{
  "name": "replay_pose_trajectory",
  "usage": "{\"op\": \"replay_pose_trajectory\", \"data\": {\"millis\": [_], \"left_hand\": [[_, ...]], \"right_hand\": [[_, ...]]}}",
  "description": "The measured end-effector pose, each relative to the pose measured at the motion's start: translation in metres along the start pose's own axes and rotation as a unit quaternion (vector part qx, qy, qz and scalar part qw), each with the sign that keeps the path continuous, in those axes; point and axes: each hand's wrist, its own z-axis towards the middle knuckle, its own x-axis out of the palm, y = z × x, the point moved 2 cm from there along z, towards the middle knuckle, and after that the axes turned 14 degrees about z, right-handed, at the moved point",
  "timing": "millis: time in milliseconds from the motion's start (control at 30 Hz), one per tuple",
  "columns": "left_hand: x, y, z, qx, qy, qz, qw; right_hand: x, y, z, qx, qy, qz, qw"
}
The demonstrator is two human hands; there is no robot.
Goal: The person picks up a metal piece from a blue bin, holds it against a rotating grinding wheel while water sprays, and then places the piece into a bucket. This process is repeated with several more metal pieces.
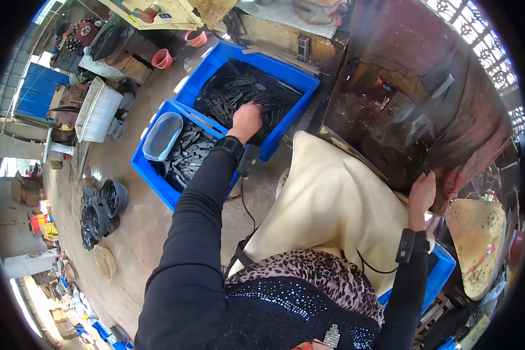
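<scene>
Left hand (248, 121) at dark strips (221, 106) in blue crate (279, 134), seemingly picking; right hand (423, 192) by reddish cover (475, 137); both grips indeterminable; lifting would need pinched fingers.

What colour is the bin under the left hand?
Blue: the bin under the left hand, clearest in the head view.

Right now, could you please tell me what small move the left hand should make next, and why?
Perhaps close the left hand on some dark pieces: it reaches down to them in the farther blue bin, though whether it already grips any is hidden.
</scene>
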Motion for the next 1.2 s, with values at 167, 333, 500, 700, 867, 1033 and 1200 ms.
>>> {"op": "replay_pose_trajectory", "data": {"millis": [167, 333, 500, 700, 867, 1033, 1200], "left_hand": [[0.056, -0.01, 0.023, -0.01, 0.02, 0.024, 0.999], [0.083, -0.024, 0.036, -0.016, 0.047, 0.131, 0.99], [0.073, -0.024, 0.028, 0.061, 0.061, 0.22, 0.972], [0.024, -0.038, 0.024, -0.034, 0.149, 0.028, 0.988], [0.005, 0.024, 0.002, -0.069, 0.207, -0.252, 0.943], [-0.106, -0.014, -0.004, -0.156, 0.295, -0.633, 0.699], [-0.177, -0.103, -0.006, -0.04, 0.241, -0.767, 0.594]], "right_hand": [[0.004, 0.005, 0.004, 0.007, -0.001, -0.008, 1.0], [-0.005, 0.003, 0.006, 0.008, -0.012, -0.017, 1.0], [0.0, 0.011, 0.001, -0.032, -0.039, -0.016, 0.999], [-0.023, 0.009, -0.011, 0.006, -0.064, 0.045, 0.997], [-0.02, 0.019, -0.008, 0.003, -0.044, 0.075, 0.996], [-0.024, 0.015, -0.01, 0.04, -0.024, 0.069, 0.996], [-0.012, 0.002, -0.013, 0.077, 0.055, 0.04, 0.995]]}}
